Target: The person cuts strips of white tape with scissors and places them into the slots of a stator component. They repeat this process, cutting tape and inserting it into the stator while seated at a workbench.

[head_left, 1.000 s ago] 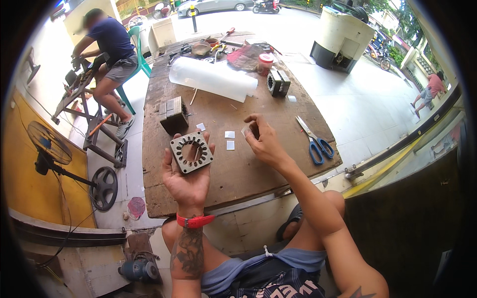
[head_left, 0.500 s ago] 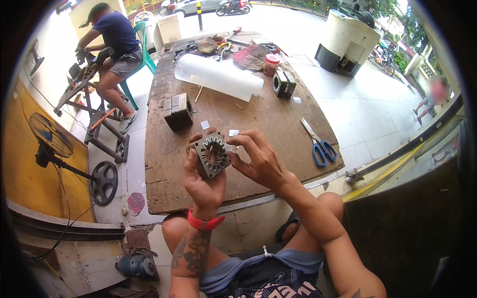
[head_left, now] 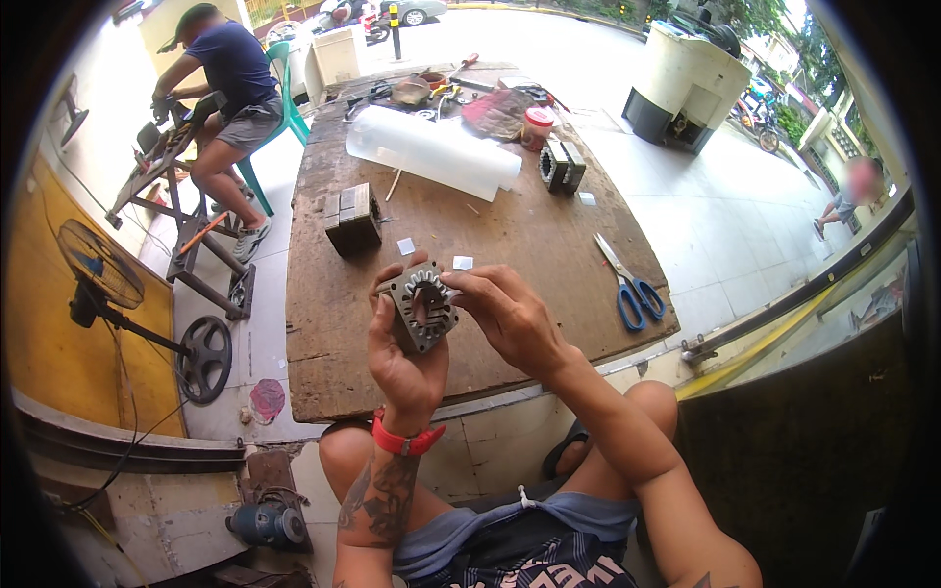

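My left hand, red band at its wrist, grips a square metal stator core above the table's near part. The core's round, toothed opening faces up toward me, and pale liners show in several slots along its upper side. My right hand has its thumb and index finger pinched at the right rim of that opening. Whatever sits between those fingertips is hidden. Just beyond the hands, two small white squares of sheet lie on the wood.
The wooden table bears another laminated core at left, a third core at right, a translucent plastic sheet roll, blue-handled scissors, a red-lidded jar and tools behind. A seated person works at left.
My right fingertips have moved up and inward against the core's rim. The pale piece seen at them before is now hidden. The core has tilted slightly in my left hand.
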The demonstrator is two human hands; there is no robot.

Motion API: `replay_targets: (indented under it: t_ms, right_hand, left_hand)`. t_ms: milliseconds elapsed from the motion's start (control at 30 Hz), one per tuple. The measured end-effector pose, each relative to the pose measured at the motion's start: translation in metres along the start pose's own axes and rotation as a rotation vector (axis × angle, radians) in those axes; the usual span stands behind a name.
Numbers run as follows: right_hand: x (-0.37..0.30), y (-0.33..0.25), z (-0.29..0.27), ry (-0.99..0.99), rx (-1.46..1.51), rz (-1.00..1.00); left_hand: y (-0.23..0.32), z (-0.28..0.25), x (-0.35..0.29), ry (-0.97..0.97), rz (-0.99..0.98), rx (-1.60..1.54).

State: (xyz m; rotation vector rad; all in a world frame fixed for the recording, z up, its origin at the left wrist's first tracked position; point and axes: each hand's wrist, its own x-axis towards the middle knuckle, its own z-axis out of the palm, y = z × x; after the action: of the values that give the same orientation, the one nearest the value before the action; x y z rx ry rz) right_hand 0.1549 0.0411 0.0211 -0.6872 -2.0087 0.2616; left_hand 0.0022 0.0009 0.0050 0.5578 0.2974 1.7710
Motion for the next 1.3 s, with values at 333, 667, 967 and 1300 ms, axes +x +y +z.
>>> replay_targets:
  t_ms: [333,667,967,1300]
  right_hand:
    - [-0.014,-0.004,0.020,0.177,0.271,0.261]
    - [0.001,0.075,0.007,-0.096,-0.250,0.470]
    - [0.005,0.084,0.019,0.018,0.168,0.683]
    - [0.008,0.024,-0.022,0.050,-0.052,0.118]
  left_hand:
    - [0.003,0.004,-0.001,0.069,-0.018,-0.051]
    - [0.027,-0.001,0.016,0.236,-0.136,-0.214]
    - [0.025,0.003,0.014,0.082,-0.236,-0.249]
    - [0.022,-0.004,0.013,0.058,-0.103,-0.286]
